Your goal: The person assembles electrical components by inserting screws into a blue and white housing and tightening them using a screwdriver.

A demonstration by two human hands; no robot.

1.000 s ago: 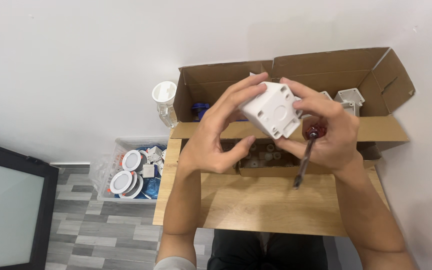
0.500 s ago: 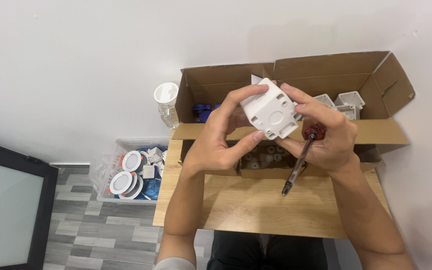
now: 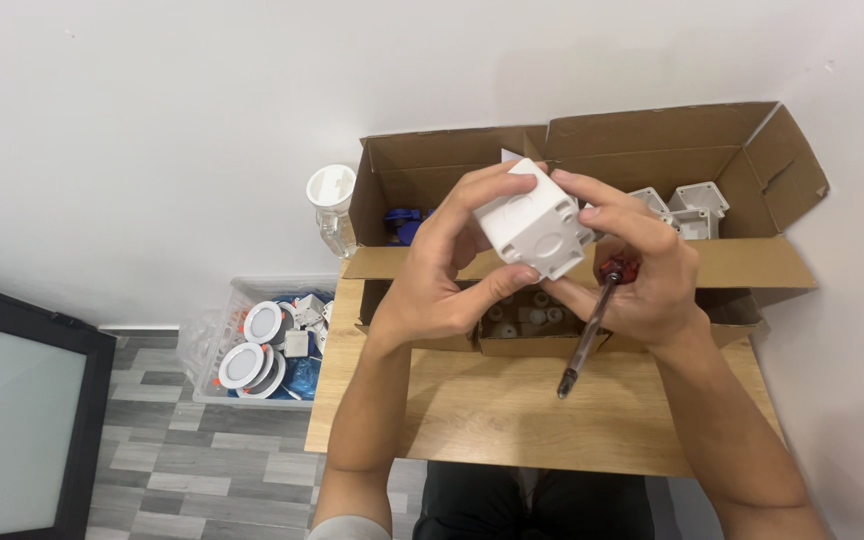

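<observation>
Both hands meet above the front edge of an open cardboard box [image 3: 652, 150] that sits on a wooden desk [image 3: 512, 410] against a white wall. The left hand [image 3: 442, 270] is curled around a white square junction box [image 3: 534, 218], thumb pressed under its lower edge and fingers wrapped over the top and far side, so it is closed firmly on it. The right hand [image 3: 642, 265] touches the same junction box with its fingertips on the upper right corner, while its palm and lower fingers are closed around the red handle of a screwdriver [image 3: 592, 325], whose dark shaft points down and left toward the desk. Inside the cardboard box lie more white fittings [image 3: 687, 205] and something blue. A clear jar with a white lid [image 3: 332, 205] stands just left of the box. On the floor beside the desk, a clear plastic bin [image 3: 252, 345] holds round white lamps.
</observation>
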